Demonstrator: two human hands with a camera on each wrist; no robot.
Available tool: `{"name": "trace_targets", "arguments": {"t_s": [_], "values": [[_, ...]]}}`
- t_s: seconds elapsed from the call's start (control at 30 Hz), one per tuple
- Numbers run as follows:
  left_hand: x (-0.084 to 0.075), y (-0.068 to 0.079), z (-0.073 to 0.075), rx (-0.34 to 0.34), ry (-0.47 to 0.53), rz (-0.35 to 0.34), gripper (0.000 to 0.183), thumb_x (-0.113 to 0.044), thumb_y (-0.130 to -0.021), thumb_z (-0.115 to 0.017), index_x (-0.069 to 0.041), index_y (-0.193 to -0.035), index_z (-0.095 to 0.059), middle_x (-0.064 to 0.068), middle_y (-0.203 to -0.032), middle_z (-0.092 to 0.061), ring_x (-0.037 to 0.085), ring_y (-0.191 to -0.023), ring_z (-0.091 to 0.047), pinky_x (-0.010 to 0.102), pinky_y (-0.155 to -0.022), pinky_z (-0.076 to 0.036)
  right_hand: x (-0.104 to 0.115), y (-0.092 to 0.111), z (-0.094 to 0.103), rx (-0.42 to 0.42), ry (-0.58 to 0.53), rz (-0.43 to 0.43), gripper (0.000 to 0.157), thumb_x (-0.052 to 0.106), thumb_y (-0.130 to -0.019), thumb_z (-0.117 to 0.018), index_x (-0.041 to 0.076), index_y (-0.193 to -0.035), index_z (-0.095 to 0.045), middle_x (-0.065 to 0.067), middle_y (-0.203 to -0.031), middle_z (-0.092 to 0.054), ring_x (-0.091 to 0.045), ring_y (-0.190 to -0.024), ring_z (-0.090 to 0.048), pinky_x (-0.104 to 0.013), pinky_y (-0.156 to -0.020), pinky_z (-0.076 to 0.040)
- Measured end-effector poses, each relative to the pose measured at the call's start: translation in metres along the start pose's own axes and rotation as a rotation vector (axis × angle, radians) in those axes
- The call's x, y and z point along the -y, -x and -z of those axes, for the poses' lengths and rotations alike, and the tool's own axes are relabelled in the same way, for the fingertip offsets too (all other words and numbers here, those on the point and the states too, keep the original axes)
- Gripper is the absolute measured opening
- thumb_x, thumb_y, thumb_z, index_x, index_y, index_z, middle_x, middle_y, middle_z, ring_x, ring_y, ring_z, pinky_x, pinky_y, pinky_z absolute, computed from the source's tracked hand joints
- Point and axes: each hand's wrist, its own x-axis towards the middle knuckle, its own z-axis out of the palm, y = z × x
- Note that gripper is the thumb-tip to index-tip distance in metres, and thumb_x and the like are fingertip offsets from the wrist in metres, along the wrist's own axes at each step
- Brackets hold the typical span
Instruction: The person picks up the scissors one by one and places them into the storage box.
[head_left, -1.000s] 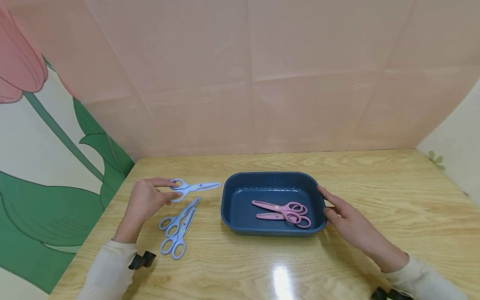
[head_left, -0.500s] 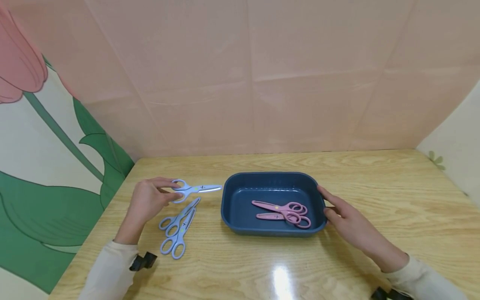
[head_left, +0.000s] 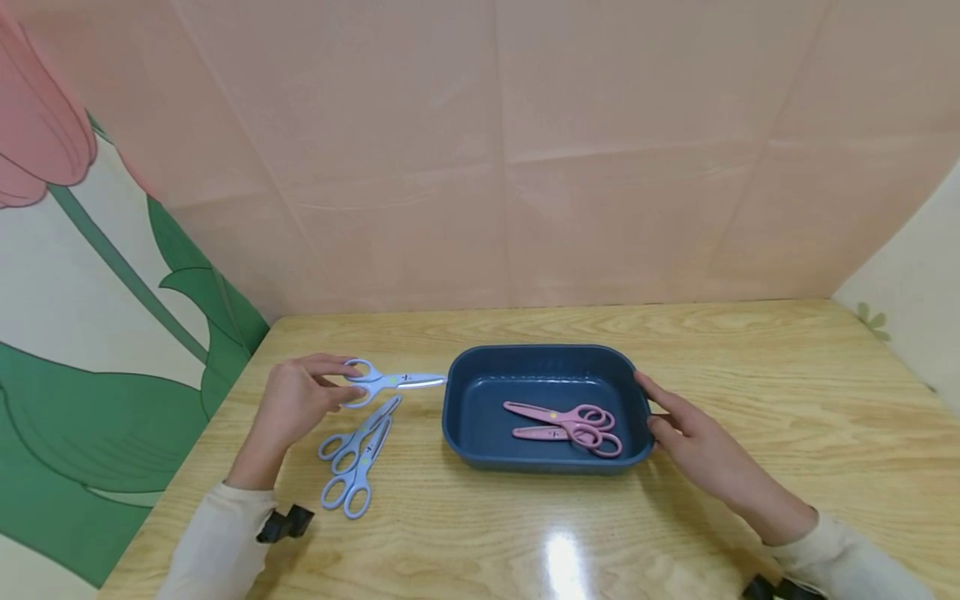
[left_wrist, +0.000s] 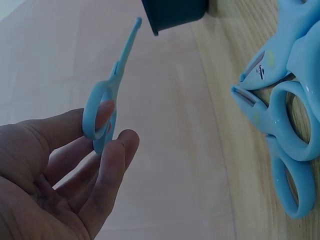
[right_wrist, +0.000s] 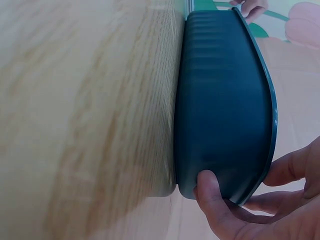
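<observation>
My left hand (head_left: 296,396) holds light blue scissors (head_left: 392,381) by the handle loops, thumb in one loop and fingers at the other. Their tip points right and overlaps the left rim of a dark blue plastic bin (head_left: 540,464) in the head view. In the left wrist view the held scissors (left_wrist: 89,112) appear edge-on, above the table. Two pink scissors (head_left: 535,409) lie inside the bin, one partly over the other. My right hand (head_left: 697,446) grips the bin's right end, and the right wrist view shows the thumb (right_wrist: 209,187) against the outer wall with fingers at the rim.
Two more light blue scissors (head_left: 358,488) lie on the wooden table (head_left: 450,533) left of the bin, one overlapping the other. A pink-covered wall (head_left: 510,208) rises behind the table, with a tulip mural (head_left: 112,417) at the left.
The held blue scissors have shifted slightly right, and their tip has dropped a little toward the bin's rim. A silvery strip now shows along the blade. The right hand and bin have stayed still.
</observation>
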Motion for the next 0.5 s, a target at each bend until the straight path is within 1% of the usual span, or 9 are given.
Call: {"name": "trace_targets", "arguments": {"t_s": [0.2,0.33,0.4,0.5], "values": [[-0.0005,0.0006,0.0025,-0.013,-0.003,-0.003,0.019,-0.015,-0.078,-0.085,-0.009,-0.095,-0.080,0.013,-0.126,-0.070,0.013,-0.060,-0.070,0.026,-0.057,-0.057,0.0001,0.0005,-0.0002,-0.001,-0.005,0.001,0.058,0.015,-0.107,-0.038,0.019,-0.160,-0.017,-0.029,-0.150,-0.037,-0.016,-0.062,-0.045,-0.027,-0.056,-0.045],[-0.0022,0.0013,0.0027,-0.004,0.006,-0.001,0.019,-0.016,-0.078,-0.085,-0.010,-0.096,-0.080,0.013,-0.127,-0.069,0.011,-0.059,-0.069,0.030,-0.057,-0.058,-0.0007,0.0002,-0.0001,-0.001,0.000,0.004,0.058,0.015,-0.107,-0.039,0.019,-0.160,-0.017,-0.029,-0.149,-0.038,-0.016,-0.063,-0.047,-0.027,-0.056,-0.045],[-0.0031,0.0017,0.0022,0.000,0.010,-0.006,0.020,-0.015,-0.078,-0.085,-0.010,-0.096,-0.081,0.013,-0.127,-0.069,0.011,-0.059,-0.069,0.031,-0.057,-0.058,-0.0010,0.0002,-0.0003,-0.005,0.005,0.005,0.058,0.014,-0.107,-0.039,0.019,-0.160,-0.017,-0.029,-0.149,-0.039,-0.016,-0.066,-0.050,-0.027,-0.056,-0.045],[-0.0043,0.0026,0.0012,0.008,0.015,-0.014,0.020,-0.015,-0.077,-0.085,-0.010,-0.096,-0.081,0.013,-0.127,-0.069,0.011,-0.059,-0.069,0.029,-0.056,-0.058,-0.0013,0.0003,-0.0005,-0.003,0.003,0.000,0.058,0.015,-0.107,-0.039,0.019,-0.160,-0.017,-0.028,-0.149,-0.039,-0.016,-0.067,-0.050,-0.027,-0.056,-0.044]]}}
